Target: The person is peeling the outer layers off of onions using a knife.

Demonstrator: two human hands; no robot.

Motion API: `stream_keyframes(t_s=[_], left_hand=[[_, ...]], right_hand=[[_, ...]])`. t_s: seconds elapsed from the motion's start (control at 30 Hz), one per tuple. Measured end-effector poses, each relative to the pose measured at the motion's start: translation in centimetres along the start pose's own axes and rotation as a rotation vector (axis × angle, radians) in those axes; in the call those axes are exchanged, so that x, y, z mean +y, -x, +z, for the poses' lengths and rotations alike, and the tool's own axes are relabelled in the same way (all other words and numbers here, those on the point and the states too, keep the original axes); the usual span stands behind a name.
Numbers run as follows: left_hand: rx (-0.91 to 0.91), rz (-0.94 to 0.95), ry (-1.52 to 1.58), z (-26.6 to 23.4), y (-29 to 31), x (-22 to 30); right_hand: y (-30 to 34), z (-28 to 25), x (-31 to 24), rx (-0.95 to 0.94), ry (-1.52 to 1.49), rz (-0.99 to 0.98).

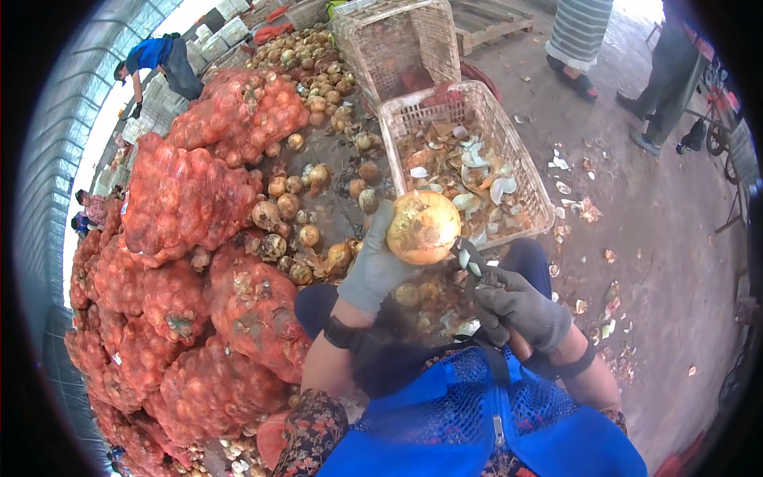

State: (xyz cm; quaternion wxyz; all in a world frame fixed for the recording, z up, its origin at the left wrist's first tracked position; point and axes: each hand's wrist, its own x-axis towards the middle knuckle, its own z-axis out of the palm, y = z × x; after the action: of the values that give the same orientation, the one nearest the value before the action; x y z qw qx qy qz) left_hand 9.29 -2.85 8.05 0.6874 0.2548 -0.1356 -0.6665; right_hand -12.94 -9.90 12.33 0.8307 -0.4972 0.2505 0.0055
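Note:
A large yellow-brown onion rests in the grip of my gloved left hand, over the near end of a crate of peelings. Closed around a knife is my gloved right hand, just right of and below the onion. The dark blade points up toward the onion, and a pale scrap clings near its tip. A brown handle end shows below the right hand. Behind the onion stands the dirty white plastic crate, holding loose skins and white onion pieces.
Red mesh sacks of onions are piled on my left. Loose onions lie between them and the crate. A second crate leans behind. Peel scraps litter the floor at right. Other people are farther off.

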Motion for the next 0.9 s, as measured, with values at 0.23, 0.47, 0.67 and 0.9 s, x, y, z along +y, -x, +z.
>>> stream_keyframes(t_s=[0.23, 0.47, 0.67, 0.9], left_hand=[[0.241, 0.845, -0.597, 3.8, -1.4, -4.1], [0.438, 0.802, -0.524, 2.9, -0.5, -6.1], [0.397, 0.683, -0.686, 1.6, 1.3, -8.0], [0.464, 0.841, -0.798, -0.7, 4.2, -9.5]], right_hand=[[-0.7, 1.8, 0.8, -0.318, -0.957, 0.082], [-2.4, 0.8, 4.0, 0.544, 0.887, -0.482], [-2.4, 1.6, 3.9, 0.579, 0.538, -0.468], [-1.8, 1.7, 3.1, 0.541, 0.465, -0.597]])
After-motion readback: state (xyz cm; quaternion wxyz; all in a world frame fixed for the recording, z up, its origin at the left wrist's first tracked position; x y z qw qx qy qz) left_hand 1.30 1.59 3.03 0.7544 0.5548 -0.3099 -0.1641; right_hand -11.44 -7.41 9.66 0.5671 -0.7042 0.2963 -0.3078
